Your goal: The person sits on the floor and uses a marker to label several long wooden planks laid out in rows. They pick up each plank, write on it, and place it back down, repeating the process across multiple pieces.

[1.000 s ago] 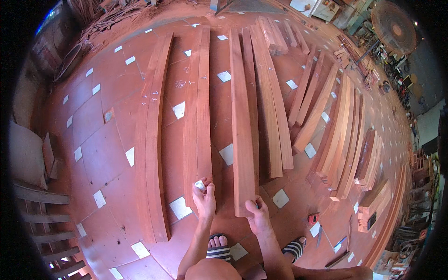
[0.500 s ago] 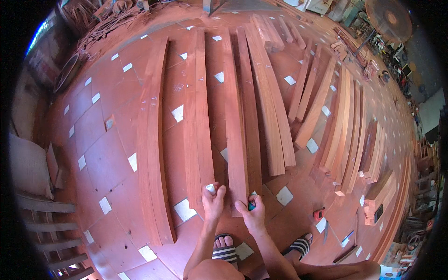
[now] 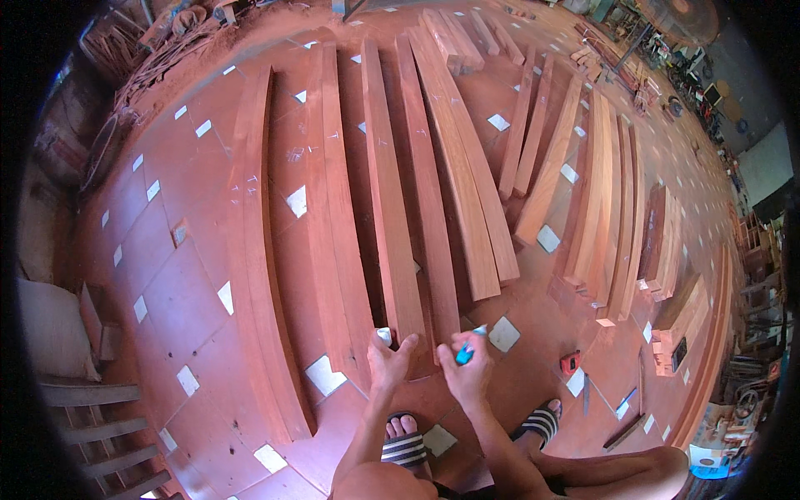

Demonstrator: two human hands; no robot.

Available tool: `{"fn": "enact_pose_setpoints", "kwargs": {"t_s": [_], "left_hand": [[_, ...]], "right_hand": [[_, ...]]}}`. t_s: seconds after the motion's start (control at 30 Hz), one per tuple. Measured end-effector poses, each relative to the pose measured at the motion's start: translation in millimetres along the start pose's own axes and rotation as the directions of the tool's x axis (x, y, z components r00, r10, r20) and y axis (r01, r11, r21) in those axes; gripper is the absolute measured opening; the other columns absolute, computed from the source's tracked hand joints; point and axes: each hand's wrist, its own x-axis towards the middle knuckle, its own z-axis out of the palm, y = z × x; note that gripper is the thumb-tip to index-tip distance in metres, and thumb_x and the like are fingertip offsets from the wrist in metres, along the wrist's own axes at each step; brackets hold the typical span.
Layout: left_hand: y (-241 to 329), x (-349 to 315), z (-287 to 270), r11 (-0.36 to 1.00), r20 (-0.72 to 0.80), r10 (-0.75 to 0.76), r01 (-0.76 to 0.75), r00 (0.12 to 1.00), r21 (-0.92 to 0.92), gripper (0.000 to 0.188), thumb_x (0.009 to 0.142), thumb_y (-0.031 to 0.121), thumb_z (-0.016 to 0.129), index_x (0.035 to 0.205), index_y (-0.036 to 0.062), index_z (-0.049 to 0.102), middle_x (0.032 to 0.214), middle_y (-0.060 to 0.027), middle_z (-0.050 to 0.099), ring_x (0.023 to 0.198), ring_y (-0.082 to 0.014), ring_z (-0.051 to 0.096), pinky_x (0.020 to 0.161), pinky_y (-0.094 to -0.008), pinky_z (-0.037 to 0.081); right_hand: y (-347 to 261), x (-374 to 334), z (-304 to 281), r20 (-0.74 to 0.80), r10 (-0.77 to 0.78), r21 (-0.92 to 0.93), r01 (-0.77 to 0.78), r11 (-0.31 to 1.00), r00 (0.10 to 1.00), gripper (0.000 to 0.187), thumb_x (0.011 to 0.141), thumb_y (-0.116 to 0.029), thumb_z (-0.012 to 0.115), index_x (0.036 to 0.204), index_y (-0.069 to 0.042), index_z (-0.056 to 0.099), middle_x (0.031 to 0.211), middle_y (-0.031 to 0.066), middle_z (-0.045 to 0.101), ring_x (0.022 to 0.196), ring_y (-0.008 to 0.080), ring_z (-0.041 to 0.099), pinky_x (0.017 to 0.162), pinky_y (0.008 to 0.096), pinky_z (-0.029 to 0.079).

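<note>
Two hands at the near end of a long beam

The long beam (image 3: 388,200) lies lengthwise on the tiled floor (image 3: 162,275), its near end beside the left hand. The left hand (image 3: 390,364) has its fingers curled around a small white object (image 3: 383,335), its thumb extended over the beam's end; whether it presses the wood cannot be told. The right hand (image 3: 469,379), forearm angled inward, is closed around a teal object (image 3: 464,354). Between this hand and the long beam lies a second beam (image 3: 428,183). Paired planks (image 3: 333,208) run just to the left. Toward the floor's right side lie a red tool (image 3: 570,363) and stacked timbers (image 3: 602,208); striped sandals (image 3: 404,451) stand nearest.
</note>
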Motion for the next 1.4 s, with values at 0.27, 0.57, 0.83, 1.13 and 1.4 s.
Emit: {"fn": "enact_pose_setpoints", "kwargs": {"t_s": [0.27,0.57,0.83,1.13,1.4], "left_hand": [[12,-7,18,0.955,-0.059,0.146,-0.125,0.987,0.269,0.053,0.074,0.029,0.088,0.106,0.0028,0.054,0.104,-0.0214,0.063,0.093,-0.0441,0.068,0.079,-0.0563,0.054],[17,-7,21,0.922,-0.045,0.132,-0.106,0.99,0.371,0.053,0.075,0.027,0.087,0.107,0.0017,0.053,0.107,-0.0213,0.06,0.093,-0.0441,0.067,0.078,-0.0558,0.055],[14,-8,24,0.901,-0.058,0.174,-0.135,0.983,0.413,0.053,0.076,0.026,0.087,0.108,0.0023,0.052,0.107,-0.0212,0.058,0.09,-0.0451,0.066,0.076,-0.0565,0.055],[14,-9,23,0.857,-0.087,0.237,-0.167,0.968,0.487,0.046,0.077,0.021,0.086,0.105,0.0016,0.056,0.106,-0.0212,0.061,0.094,-0.0431,0.068,0.078,-0.054,0.056],[-15,4,7,0.995,0.017,0.078,-0.079,0.997,0.06,0.043,0.082,0.022,0.088,0.106,0.0012,0.06,0.094,-0.0143,0.069,0.086,-0.0285,0.069,0.077,-0.0438,0.055]], "right_hand": [[32,6,0,0.189,0.095,-0.335,-0.027,0.942,0.977,0.087,0.068,-0.036,0.096,0.134,-0.001,0.052,0.096,0.0227,0.07,0.09,0.0429,0.07,0.079,0.05,0.055],[79,30,-49,0.465,0.155,0.226,-0.286,0.931,0.871,0.083,0.07,-0.016,0.095,0.139,0.004,0.055,0.116,0.01,0.069,0.107,0.0189,0.065,0.095,0.0355,0.054],[61,18,-52,0.595,0.203,0.436,-0.525,0.731,0.778,0.076,0.076,-0.011,0.093,0.139,0.006,0.055,0.124,0.0074,0.065,0.109,0.017,0.063,0.098,0.0337,0.054],[55,5,-44,0.326,0.089,-0.067,-0.071,0.995,0.941,0.078,0.068,-0.03,0.096,0.129,0.002,0.059,0.108,0.0173,0.07,0.1,0.0277,0.069,0.089,0.0404,0.056],[31,3,-50,0.284,0.076,-0.102,-0.049,0.994,0.956,0.074,0.066,-0.031,0.095,0.124,0.001,0.06,0.1,0.0154,0.068,0.092,0.0275,0.069,0.083,0.0401,0.056]]}}
